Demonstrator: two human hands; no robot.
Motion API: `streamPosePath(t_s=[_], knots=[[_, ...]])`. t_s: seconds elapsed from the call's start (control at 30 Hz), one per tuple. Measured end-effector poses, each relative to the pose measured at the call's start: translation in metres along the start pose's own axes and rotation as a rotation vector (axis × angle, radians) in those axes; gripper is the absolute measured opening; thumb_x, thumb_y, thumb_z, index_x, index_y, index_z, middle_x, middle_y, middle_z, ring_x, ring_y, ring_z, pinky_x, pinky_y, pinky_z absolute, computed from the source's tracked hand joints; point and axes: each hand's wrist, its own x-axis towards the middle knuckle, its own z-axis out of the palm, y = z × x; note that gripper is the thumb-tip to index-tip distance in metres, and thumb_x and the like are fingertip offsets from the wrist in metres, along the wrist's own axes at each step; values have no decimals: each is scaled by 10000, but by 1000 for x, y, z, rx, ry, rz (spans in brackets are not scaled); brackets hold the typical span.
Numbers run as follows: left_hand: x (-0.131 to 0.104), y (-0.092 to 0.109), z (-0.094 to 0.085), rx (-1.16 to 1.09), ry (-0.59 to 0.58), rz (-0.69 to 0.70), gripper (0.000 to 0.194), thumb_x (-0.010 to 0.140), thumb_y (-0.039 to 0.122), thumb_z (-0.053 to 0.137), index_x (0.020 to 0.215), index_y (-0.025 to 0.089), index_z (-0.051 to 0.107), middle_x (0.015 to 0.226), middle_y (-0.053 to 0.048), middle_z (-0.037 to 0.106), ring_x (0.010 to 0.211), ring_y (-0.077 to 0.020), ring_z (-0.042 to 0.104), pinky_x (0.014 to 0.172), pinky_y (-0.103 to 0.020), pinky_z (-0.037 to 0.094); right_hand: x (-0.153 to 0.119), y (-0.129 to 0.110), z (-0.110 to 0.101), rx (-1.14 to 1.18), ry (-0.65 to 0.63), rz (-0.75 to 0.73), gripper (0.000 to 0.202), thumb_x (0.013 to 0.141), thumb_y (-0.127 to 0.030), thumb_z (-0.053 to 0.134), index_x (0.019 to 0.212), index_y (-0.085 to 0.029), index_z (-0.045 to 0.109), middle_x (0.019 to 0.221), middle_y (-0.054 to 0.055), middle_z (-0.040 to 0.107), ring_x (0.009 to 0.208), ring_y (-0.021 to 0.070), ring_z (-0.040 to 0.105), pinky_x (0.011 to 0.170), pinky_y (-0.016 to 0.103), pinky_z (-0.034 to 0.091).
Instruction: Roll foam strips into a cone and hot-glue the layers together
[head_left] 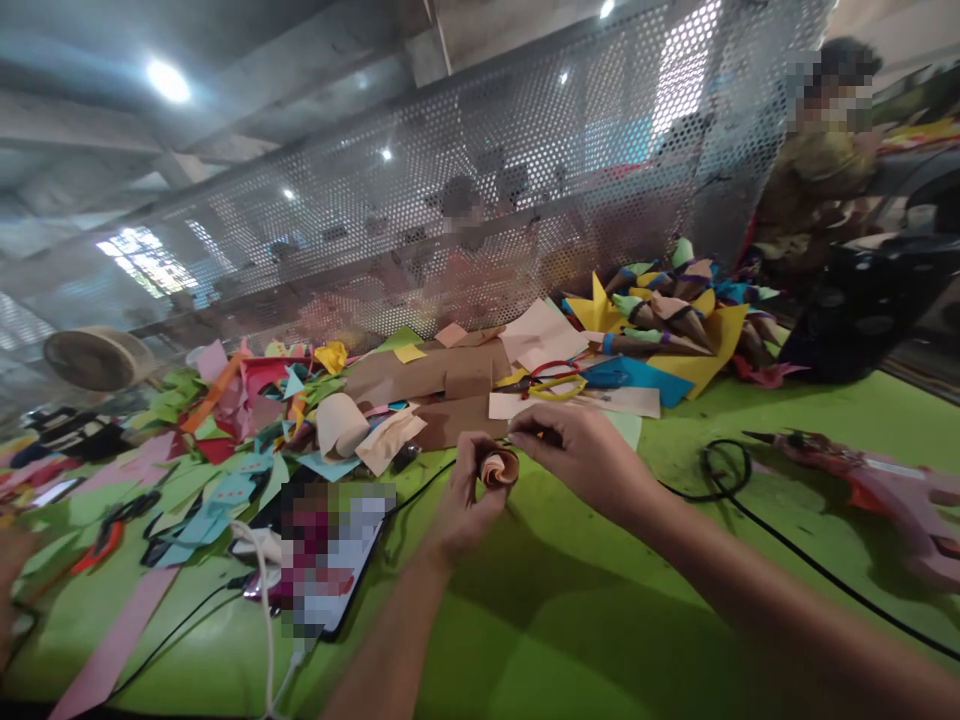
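Observation:
A rolled piece of peach paper (pixel 498 468) is wrapped in the fingers of my left hand (pixel 472 492), its spiral end facing up toward the camera. Just right of the roll, my right hand (pixel 574 450) has its thumb and fingertips pinched together; whatever lies between them is too small to make out. Both hands are above the green table (pixel 525 610). Behind them lie brown paper sheets (pixel 457 385), scissors with red and yellow handles (pixel 556 380) and a pale paper strip (pixel 630 401).
A pink glue gun (pixel 885 490) with a black cable lies at the right. On the left are a phone (pixel 352 570), white cables, orange-handled scissors (pixel 101 545) and coloured paper scraps (pixel 225 400). Paper cones (pixel 675 320) are piled by the perforated metal screen (pixel 420 240). A person (pixel 817 170) is beyond.

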Motion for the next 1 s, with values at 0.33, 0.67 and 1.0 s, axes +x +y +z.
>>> streamPosePath(t_s=[0.33, 0.67, 1.0], knots=[[3, -16, 0, -292, 81, -10, 251, 859, 337, 587, 1042, 253, 438, 957, 9, 493, 874, -154, 510, 794, -275, 467, -7, -3, 7, -92, -81, -149, 255, 805, -49, 669, 990, -208, 743, 959, 51, 673, 863, 167, 642, 741, 254, 468], [2, -1, -2, -170, 75, -22, 361, 821, 439, 632, 1049, 252, 425, 968, -8, 521, 897, -181, 541, 801, -304, 464, -6, -4, 9, -47, -179, -119, 244, 794, -75, 693, 963, -234, 767, 937, 27, 676, 843, 159, 641, 740, 258, 470], [2, 3, -2, -20, 52, 31, 267, 799, 230, 598, 992, 244, 414, 909, 29, 481, 856, -151, 506, 775, -277, 443, -5, -5, 7, 100, -32, -220, 215, 879, -126, 630, 1010, -246, 752, 911, 46, 678, 805, 152, 635, 696, 249, 481]])
